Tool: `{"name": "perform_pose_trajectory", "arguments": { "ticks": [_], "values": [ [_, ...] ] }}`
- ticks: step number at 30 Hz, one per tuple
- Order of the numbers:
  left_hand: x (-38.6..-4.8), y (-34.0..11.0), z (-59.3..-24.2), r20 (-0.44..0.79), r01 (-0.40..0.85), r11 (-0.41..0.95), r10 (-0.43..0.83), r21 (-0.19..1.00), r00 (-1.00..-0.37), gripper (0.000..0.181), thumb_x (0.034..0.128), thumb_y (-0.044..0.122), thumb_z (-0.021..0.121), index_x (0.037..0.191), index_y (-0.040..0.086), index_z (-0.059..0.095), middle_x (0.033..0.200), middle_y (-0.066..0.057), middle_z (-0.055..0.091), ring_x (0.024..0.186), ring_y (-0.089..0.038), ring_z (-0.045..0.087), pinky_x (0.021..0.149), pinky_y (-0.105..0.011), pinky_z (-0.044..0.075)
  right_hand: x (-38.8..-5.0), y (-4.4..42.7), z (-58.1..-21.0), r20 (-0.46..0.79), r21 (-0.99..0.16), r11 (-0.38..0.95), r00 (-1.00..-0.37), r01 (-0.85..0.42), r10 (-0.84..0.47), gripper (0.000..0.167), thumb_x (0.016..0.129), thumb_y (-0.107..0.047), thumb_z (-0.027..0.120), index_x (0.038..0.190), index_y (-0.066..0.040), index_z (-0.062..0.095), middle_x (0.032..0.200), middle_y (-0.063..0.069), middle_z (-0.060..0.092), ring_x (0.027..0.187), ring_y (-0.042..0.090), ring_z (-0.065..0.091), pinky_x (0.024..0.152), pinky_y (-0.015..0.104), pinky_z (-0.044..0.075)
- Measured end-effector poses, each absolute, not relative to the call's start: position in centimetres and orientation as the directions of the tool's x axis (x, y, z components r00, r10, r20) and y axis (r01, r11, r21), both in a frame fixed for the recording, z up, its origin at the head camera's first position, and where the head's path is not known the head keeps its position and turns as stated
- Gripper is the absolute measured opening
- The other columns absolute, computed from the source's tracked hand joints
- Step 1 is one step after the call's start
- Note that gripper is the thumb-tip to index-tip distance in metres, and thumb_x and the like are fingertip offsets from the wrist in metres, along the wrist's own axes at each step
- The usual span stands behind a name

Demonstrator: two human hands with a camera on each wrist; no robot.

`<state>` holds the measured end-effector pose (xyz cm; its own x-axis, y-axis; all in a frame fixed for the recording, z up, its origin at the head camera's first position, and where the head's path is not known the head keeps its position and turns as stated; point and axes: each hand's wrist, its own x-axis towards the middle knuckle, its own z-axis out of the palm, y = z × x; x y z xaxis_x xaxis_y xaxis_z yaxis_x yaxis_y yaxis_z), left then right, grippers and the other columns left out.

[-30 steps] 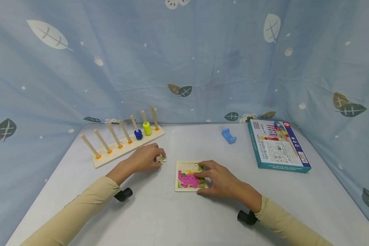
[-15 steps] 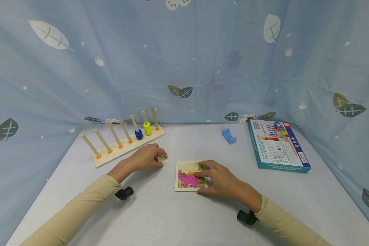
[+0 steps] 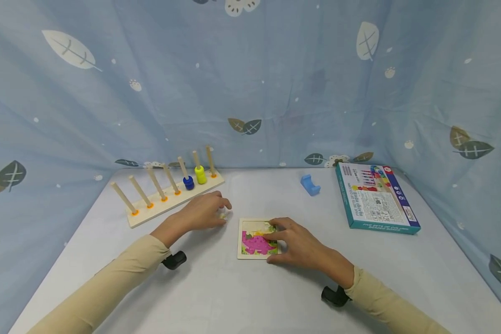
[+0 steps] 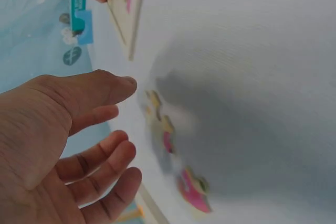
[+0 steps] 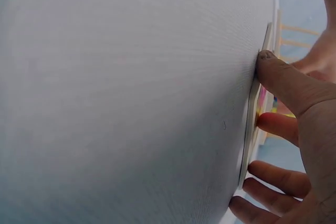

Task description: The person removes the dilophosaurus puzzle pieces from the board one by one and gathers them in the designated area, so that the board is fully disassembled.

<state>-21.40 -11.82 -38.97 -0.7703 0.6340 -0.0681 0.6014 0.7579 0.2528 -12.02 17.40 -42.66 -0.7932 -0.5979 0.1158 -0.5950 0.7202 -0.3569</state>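
Observation:
In the head view my left hand hovers over the table, left of the puzzle. Its fingers are loosely bent and hold nothing in the left wrist view; below them lie several small jigsaw pieces, among them a pink one and a yellowish one. A square wooden jigsaw board with a pink dinosaur picture lies flat at the centre, its upper part bare of pieces on the left. My right hand holds this board by its right side, thumb at the near corner and fingers along the far part.
A wooden peg rack stands at the back left, with blue beads and yellow beads on two pegs. At the back right lie a light blue curved block and a flat toy box. A patterned curtain hangs behind.
My left hand has shifted slightly right and its fingers have spread, letting go of the jigsaw piece at its fingertips. The right hand and the board stay in place.

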Motion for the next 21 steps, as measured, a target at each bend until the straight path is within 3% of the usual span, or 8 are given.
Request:
{"name": "perform_pose_trajectory", "arguments": {
  "ticks": [14,21],
  "values": [
    [-21.1,-7.7,-38.8,-0.052,0.698,0.656,0.738,0.288,-0.673,0.035,0.0838,0.022,0.081,0.117,0.014,0.073,0.106,-0.003,0.064,0.094,-0.016,0.063,0.076,-0.034,0.051,-10.8,17.4,-42.5,0.086,-0.276,0.784,-0.827,-0.556,-0.555,0.054,0.080,-0.052,0.080,0.120,-0.018,0.075,0.134,0.013,0.057,0.123,0.030,0.054,0.096,0.045,0.049],
    [-21.3,-6.0,-38.9,-0.073,0.714,0.639,0.758,0.287,-0.649,0.034,0.0847,0.023,0.080,0.117,0.016,0.072,0.104,-0.002,0.063,0.094,-0.015,0.061,0.075,-0.033,0.050,-10.7,17.6,-42.5,0.108,-0.272,0.767,-0.810,-0.581,-0.576,0.051,0.081,-0.049,0.080,0.121,-0.017,0.074,0.135,0.014,0.057,0.124,0.030,0.054,0.096,0.045,0.050]
  ]
}}
